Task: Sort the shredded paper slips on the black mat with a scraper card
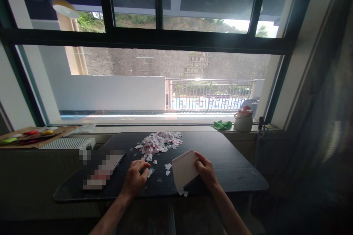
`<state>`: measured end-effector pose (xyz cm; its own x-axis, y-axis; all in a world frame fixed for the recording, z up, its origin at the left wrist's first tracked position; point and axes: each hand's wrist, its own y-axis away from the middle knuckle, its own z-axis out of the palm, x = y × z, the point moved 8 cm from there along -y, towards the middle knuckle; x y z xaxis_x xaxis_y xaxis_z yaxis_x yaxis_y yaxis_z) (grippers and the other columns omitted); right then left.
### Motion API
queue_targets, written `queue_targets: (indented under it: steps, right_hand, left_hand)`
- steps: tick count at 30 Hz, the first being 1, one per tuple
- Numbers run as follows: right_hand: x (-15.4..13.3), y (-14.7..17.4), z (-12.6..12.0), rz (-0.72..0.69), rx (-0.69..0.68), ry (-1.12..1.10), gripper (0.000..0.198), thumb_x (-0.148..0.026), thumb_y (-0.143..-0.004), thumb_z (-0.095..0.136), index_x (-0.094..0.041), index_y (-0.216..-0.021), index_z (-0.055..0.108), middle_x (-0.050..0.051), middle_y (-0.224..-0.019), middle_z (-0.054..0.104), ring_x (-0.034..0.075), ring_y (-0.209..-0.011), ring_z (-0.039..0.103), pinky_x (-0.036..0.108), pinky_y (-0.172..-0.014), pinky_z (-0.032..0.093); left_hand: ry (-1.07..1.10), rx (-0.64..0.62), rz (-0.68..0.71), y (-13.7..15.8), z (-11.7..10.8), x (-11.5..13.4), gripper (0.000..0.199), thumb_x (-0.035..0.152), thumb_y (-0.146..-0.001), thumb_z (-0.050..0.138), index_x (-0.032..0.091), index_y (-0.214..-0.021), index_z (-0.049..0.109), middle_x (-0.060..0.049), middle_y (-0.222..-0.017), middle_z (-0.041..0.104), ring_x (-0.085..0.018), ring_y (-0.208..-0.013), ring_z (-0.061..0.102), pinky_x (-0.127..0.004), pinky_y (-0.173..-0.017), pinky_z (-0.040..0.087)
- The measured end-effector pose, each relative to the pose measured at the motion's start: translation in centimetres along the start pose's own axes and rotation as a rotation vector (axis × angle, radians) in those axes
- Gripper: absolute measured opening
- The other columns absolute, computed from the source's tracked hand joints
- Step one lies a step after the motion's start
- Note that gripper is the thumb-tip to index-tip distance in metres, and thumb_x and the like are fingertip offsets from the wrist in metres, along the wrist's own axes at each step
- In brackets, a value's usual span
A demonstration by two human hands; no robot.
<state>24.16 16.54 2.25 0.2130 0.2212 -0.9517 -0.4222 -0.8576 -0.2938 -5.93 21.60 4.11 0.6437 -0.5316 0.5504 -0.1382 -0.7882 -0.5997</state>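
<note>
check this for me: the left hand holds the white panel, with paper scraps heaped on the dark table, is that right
Wrong hand: the head view shows the right hand holding the white panel, with paper scraps heaped on the dark table.

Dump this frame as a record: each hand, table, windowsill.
left_hand: left hand curled beside loose scraps; grip unclear
right_hand: right hand holds white flat piece by its right edge
table: dark table; scrap pile toward the window side; pixelated item at left
windowsill: windowsill bears green cloth, with white pot to its right
</note>
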Motion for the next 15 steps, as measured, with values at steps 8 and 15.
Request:
queue_targets:
  steps: [8, 15]
  right_hand:
    - [0.3, 0.0, -0.4, 0.008, 0.072, 0.019, 0.049, -0.039, -0.066, 0.054, -0.014, -0.105, 0.07, 0.007, -0.088, 0.072, 0.025, -0.082, 0.063, 0.033, -0.072, 0.049]
    - [-0.8, 0.3, -0.4, 0.013, 0.047, 0.044, 0.043, -0.035, -0.064, 0.049, -0.015, -0.094, 0.073, 0.007, -0.084, 0.073, 0.025, -0.079, 0.063, 0.032, -0.069, 0.049]
  left_hand:
    - [-0.003, 0.003, 0.013, -0.1, 0.1, -0.3, 0.02, 0.029, -0.068, 0.05, 0.022, -0.07, 0.068, -0.006, -0.081, 0.069, -0.025, -0.089, 0.059, -0.038, -0.085, 0.048]
    - [-0.012, 0.001, 0.016, -0.2, 0.0, -0.2, 0.018, 0.027, -0.068, 0.049, 0.023, -0.069, 0.067, -0.005, -0.08, 0.069, -0.025, -0.09, 0.059, -0.038, -0.085, 0.047]
